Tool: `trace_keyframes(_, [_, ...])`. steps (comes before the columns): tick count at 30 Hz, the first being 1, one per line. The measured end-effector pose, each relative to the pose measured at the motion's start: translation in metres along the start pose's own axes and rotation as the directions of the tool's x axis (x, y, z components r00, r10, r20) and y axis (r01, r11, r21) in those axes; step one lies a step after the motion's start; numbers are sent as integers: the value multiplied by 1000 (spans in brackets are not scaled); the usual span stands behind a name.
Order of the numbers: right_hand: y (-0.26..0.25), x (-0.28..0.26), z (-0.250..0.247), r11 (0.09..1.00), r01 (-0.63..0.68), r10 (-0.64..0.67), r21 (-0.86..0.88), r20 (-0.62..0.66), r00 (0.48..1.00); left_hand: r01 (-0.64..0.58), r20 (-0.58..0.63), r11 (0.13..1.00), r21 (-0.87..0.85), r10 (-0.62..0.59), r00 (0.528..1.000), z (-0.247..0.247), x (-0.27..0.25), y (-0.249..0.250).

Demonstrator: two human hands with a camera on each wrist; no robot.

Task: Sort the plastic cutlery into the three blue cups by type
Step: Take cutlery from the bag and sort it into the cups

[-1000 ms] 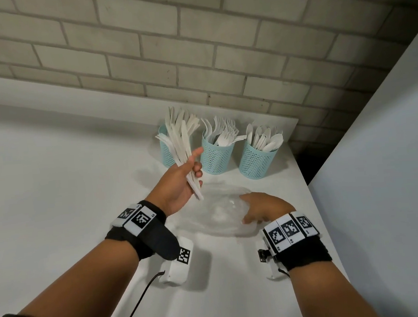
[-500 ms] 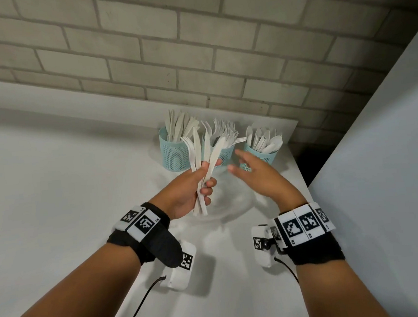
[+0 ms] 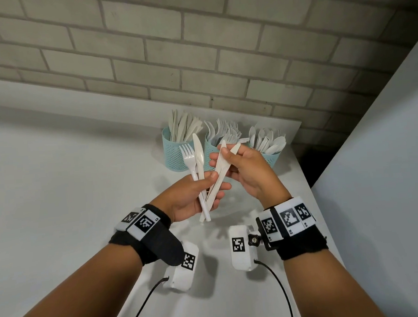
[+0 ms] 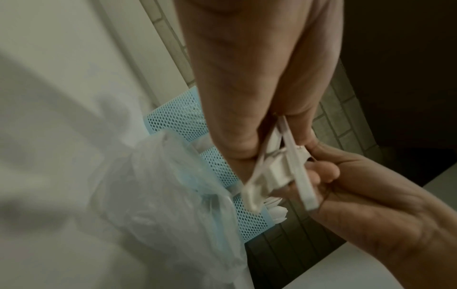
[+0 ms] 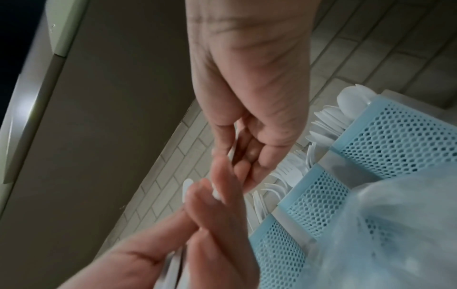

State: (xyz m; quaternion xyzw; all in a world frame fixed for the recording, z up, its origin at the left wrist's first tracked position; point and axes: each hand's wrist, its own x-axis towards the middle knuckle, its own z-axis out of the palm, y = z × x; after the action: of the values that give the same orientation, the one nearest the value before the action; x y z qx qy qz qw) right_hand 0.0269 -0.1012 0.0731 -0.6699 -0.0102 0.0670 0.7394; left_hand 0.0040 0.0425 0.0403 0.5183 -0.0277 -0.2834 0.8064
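The left hand (image 3: 193, 194) gripped a fork (image 3: 187, 157), a spoon (image 3: 199, 159) and more by their handles above the tabletop (image 3: 55, 195). The right hand (image 3: 246, 170) pinched two knives (image 3: 222, 167) out of that bunch. They were best drawn straight along their length, then dropped into the far-left cup (image 3: 175, 156), which held knives.

Right hand (image 3: 248, 172) now up from the bag, pinching knives (image 3: 220, 168) in left hand's (image 3: 193, 197) bundle

Bare brick-walled (image 3: 194, 47) room, white table (image 3: 55, 183)
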Motion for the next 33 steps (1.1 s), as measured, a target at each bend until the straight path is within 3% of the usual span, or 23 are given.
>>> trace_keyframes(13, [6, 9, 1, 997, -76, 77, 7, -22, 997, 87, 8, 975, 202, -91, 996, -3, 0, 1])
trace_keyframes(22, [2, 22, 18, 986, -160, 163, -43, 61, 985, 72, -44, 982, 174, -65, 997, -10, 6, 1])
trace_keyframes(29, [-26, 71, 20, 983, -166, 158, -72, -112, 981, 18, -157, 988, 154, 7, 988, -29, 6, 8])
trace_keyframes(33, [-51, 103, 19, 997, -44, 27, -56, -276, 961, -16, -264, 999, 50, 28, 964, -42, 6, 14])
